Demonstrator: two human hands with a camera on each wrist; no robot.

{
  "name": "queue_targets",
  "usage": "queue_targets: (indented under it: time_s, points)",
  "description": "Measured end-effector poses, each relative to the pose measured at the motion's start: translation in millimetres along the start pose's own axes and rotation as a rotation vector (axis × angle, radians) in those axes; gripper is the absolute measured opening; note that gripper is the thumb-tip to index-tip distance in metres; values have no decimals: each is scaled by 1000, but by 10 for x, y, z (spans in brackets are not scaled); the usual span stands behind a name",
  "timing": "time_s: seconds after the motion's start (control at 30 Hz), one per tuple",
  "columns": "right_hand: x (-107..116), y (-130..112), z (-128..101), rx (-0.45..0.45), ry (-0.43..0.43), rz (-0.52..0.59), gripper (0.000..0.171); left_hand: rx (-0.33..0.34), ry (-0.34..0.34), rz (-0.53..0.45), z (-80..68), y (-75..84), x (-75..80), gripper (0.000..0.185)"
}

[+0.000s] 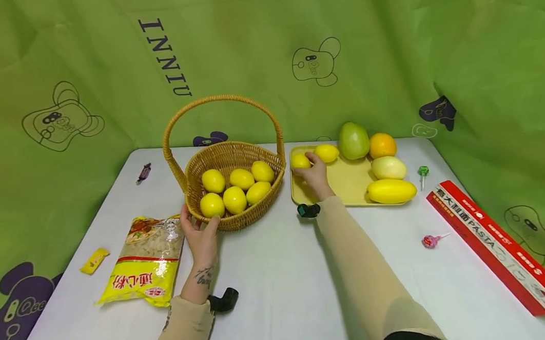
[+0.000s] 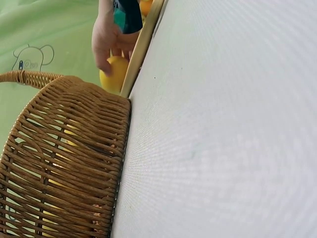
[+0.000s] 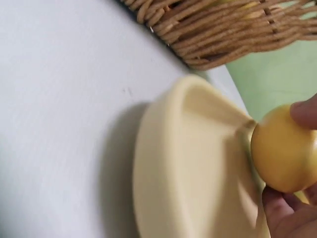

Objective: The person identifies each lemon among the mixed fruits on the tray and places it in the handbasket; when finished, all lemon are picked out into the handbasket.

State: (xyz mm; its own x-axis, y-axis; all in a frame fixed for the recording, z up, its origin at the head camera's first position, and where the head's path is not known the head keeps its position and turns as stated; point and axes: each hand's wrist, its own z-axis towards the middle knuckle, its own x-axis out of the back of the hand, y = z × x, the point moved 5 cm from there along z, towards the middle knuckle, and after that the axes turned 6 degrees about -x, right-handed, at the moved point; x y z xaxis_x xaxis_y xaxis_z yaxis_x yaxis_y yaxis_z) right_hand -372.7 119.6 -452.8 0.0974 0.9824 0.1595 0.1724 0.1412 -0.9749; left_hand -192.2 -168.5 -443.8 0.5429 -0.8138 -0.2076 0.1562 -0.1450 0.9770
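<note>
A brown wicker basket point(image 1: 268, 203) with a tall hooped handle stands left of centre, with several yellow lemons point(image 1: 234, 199) in it. At its front left rim, my left hand point(image 1: 203, 245) holds on, thumb over the edge and fingers against the outer wall. My right hand point(image 1: 316, 178) grips a single lemon point(image 3: 282, 148) between thumb and fingers at the left end of a pale yellow tray point(image 1: 347, 181). The right wrist view has that lemon close over the tray's end. Another lemon point(image 1: 326, 153) lies just beyond the hand, at the tray's back edge.
Also on the tray are a green fruit point(image 1: 353, 141), an orange point(image 1: 383, 145), a pale yellow melon-like fruit point(image 1: 389, 168) and a long yellow fruit point(image 1: 391, 191). A pasta bag point(image 1: 147, 258) lies left, a red pasta box point(image 1: 498, 245) right. Wrapped candies point(image 1: 95, 261) and lollipops point(image 1: 430, 241) lie around.
</note>
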Motion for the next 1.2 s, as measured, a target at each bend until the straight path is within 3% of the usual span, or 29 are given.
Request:
queue_targets:
  time_s: [0.13,0.23,0.37,0.6,0.87,1.2]
  points:
    - [92,-61,-48,32,-24,36,65,-1,1,-3,0,3,8,83]
    - [179,-139,-106,70,-67,148,63,-5,1,-5,1,10,8,84]
    - [296,-271,-231,129,-144,273,61,-11,0,1,8,27,0,85]
    - [310,-523,-564,211,-294,362,61,-15,-7,1,22,46,-1,85]
    - [-205,-840,-895,243,-458,453,60,-14,-9,3,28,50,2,85]
    - [-1061,-1149,-808,164,-511,305,57,-17,-9,8,15,7,15,85]
